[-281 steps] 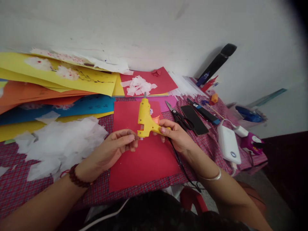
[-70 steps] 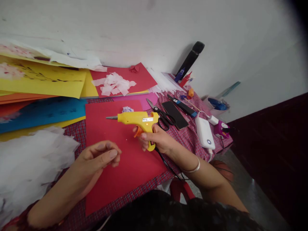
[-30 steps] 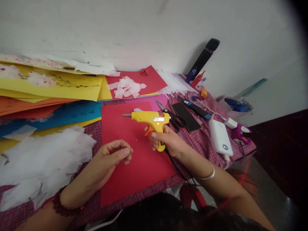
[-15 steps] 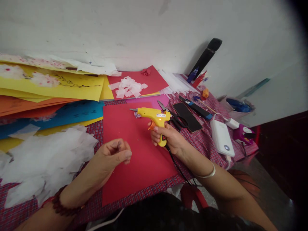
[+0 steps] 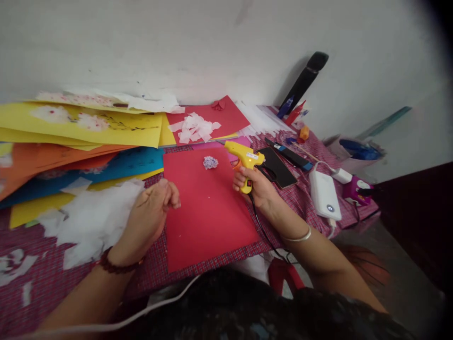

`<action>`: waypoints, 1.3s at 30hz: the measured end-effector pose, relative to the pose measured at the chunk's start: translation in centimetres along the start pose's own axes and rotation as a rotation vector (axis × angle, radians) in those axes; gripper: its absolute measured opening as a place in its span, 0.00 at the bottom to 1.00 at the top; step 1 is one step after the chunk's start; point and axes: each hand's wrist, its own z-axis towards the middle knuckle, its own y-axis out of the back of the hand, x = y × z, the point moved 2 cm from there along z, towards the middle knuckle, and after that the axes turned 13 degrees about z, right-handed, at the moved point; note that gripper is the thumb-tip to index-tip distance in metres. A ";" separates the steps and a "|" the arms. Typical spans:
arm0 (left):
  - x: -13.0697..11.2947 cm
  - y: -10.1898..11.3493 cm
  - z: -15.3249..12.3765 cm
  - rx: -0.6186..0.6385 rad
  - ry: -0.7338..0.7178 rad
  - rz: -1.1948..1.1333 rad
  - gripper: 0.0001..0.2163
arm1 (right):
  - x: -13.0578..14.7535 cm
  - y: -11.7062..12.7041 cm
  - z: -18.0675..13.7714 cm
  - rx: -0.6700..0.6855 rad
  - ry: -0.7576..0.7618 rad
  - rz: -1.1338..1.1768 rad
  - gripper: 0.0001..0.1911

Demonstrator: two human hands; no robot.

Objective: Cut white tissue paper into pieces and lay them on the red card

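Observation:
My right hand [image 5: 256, 186] grips a yellow hot glue gun [image 5: 246, 153] by its handle. Its nozzle points left, over the top right edge of a red paper sheet [image 5: 205, 222]. A small lilac-and-white speckled cluster [image 5: 210, 162] lies on that sheet, left of the glue gun. At the sheet's left edge, my left hand [image 5: 154, 205] is closed with curled fingers; whatever may be between them is hidden. White tissue pieces [image 5: 102, 217] are heaped behind and left of this hand. Partly covered by the glue gun are black-handled scissors [image 5: 271, 174].
Coloured paper sheets with blossom pictures [image 5: 134, 132] are stacked at the left. Torn white paper bits [image 5: 196, 127] lie on another red sheet by the wall. To the right are glue sticks [image 5: 269, 123], a phone [image 5: 279, 170], a cutter [image 5: 292, 156] and a power bank [image 5: 324, 196].
My right hand has moved the glue gun right and slightly up, uncovering the lilac cluster. My left hand has shifted left and up, still with curled fingers. The view has shifted a little.

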 end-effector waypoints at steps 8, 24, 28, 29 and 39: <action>0.5 0.7 0.8 -0.037 0.080 0.122 0.10 | 0.9 -0.3 -0.3 0.013 0.005 0.116 0.15; 1.4 -0.9 -0.7 0.348 -0.077 0.386 0.25 | -1.3 1.6 0.9 0.012 -0.147 -0.208 0.18; -0.4 -2.2 -2.4 0.446 -0.486 0.677 0.23 | -1.7 2.4 1.1 0.014 -0.183 -0.360 0.20; -0.8 -2.5 -3.1 0.467 -0.616 0.761 0.23 | -1.7 2.6 1.2 0.013 -0.180 -0.380 0.21; -2.4 -0.1 -9.7 0.385 -0.931 1.012 0.20 | -1.0 1.8 1.1 -0.041 -0.104 -0.398 0.19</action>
